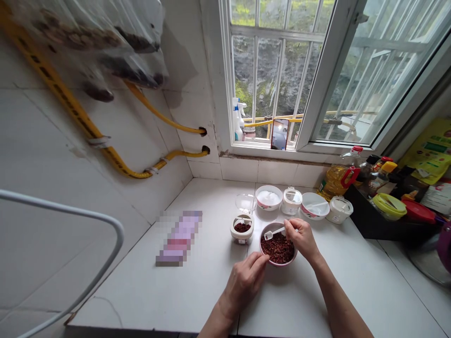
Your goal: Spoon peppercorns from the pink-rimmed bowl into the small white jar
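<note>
A bowl (pixel 281 264) full of dark red, dried peppercorn-like bits (pixel 280 249) stands on the white tiled counter. My left hand (pixel 246 278) grips its near left rim between thumb and fingers. Over the bowl, my right hand (pixel 301 237) pinches the handle of a small white spoon (pixel 269 235), whose scoop hangs above the bits. Left of the bowl sits a small lidded jar (pixel 242 233), its clear lid (pixel 245 203) tipped up, with the same dark red bits inside.
Behind stand a bowl of white grains (pixel 269 197), a clear-lidded jar (pixel 291 201), a bowl with a white spoon (pixel 315 205) and another white jar (pixel 339 209). Oil (pixel 334 178) and sauce bottles crowd a black box (pixel 366 213) at right. A phone (pixel 280 134) leans at the window.
</note>
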{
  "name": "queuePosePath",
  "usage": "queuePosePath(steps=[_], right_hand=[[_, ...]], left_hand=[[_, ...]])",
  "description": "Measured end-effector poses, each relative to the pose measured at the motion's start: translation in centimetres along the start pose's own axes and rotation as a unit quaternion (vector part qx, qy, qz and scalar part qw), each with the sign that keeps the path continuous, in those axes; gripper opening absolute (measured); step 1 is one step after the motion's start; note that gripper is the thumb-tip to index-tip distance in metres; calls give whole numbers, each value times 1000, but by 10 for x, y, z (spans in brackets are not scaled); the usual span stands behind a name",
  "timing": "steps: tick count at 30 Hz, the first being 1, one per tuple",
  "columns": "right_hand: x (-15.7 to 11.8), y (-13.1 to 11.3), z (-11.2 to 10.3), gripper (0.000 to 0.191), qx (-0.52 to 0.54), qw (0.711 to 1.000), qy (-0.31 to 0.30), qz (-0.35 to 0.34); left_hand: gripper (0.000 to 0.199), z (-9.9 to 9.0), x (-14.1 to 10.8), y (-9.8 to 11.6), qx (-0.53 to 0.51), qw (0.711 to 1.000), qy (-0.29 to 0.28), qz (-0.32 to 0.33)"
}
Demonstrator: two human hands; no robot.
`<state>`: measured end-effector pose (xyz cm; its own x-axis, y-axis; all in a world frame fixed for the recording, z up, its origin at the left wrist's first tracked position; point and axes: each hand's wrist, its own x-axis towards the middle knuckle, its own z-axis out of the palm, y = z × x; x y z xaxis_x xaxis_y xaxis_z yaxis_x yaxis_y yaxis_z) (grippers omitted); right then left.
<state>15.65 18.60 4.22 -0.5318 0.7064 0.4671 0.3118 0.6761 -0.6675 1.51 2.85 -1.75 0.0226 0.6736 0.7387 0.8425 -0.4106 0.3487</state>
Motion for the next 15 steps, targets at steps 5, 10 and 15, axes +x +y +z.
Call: queuePosePath(steps=[5, 10, 15], right_hand=[[1, 1, 0, 50, -9, 1000, 17, 9], [0, 0, -1, 50, 73, 995, -4, 75], [1, 1, 1, 53, 168, 977, -9, 133]], left_hand=[[26, 0, 1, 0, -4, 1000, 3, 3], [25, 0, 0, 0, 0, 1000, 5, 3], [26, 0, -1, 1, -4, 1000, -7, -11]])
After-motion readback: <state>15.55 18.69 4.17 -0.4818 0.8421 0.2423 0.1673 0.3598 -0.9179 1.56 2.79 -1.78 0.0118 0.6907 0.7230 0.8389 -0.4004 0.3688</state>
